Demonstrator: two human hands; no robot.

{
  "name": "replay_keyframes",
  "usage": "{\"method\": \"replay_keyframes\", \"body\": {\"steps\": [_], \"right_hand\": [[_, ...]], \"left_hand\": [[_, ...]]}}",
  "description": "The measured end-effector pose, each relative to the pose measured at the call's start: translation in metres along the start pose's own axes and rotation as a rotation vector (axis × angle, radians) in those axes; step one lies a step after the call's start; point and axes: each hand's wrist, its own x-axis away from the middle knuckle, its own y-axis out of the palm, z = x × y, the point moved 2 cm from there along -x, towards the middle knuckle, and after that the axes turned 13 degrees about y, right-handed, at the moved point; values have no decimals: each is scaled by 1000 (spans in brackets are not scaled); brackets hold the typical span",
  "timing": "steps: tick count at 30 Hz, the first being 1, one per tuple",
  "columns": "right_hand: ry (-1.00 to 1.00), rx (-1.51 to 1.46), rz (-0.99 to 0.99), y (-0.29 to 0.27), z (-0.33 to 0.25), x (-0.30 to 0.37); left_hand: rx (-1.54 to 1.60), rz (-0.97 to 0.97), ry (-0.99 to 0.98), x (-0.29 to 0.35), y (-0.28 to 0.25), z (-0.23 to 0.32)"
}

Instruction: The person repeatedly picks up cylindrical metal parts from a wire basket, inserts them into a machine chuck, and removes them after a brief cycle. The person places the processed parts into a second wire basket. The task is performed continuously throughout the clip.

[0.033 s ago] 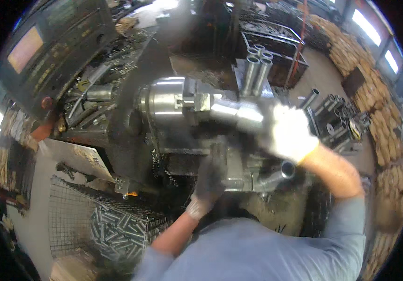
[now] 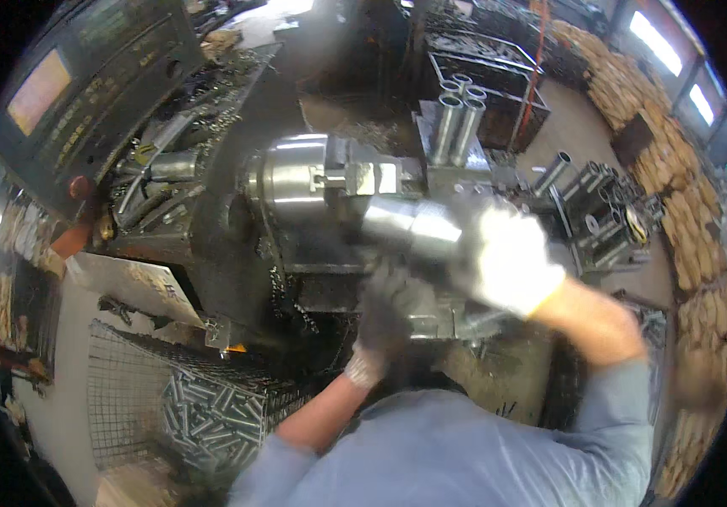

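A shiny metal tube slants in front of the lathe chuck, its outline smeared by motion. My right hand, in a white glove, is closed round the tube's right end. The tube's left end lies just below and in front of the pale chuck jaws, apart from their faces. Under that left end is my left hand, in a dark grey glove. Its fingers point up toward the tube, but blur hides whether they touch it or how they are bent.
Several upright tubes stand on a ledge behind the chuck. More tubes lie in a rack at the right. A wire basket of small metal pieces stands at lower left. Stacked tan bundles line the right wall.
The tube has come down and toward me, away from the chuck jaws, with my right hand on it. My left hand has risen slightly toward its left end.
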Motion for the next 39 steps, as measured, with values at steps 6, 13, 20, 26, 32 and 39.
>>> {"method": "replay_keyframes", "body": {"steps": [6, 13, 20, 26, 32, 39], "right_hand": [[315, -329, -562, 121, -22, 112], [339, -1104, -711, 249, 16, 169], [175, -597, -838, 140, 41, 182], [645, -1332, -321, 75, 128, 207], [565, -811, -7, 125, 113, 164], [647, -188, -462, 146, 99, 183]], "left_hand": [[193, 184, -434, 34, -6, -40], [663, 297, -745, 60, -36, -89], [692, 143, -751, 69, -51, -83], [-709, -374, 234, 41, 49, -62], [-609, -278, 218, 22, 53, -67], [186, 311, -535, 53, -56, -11]]}}
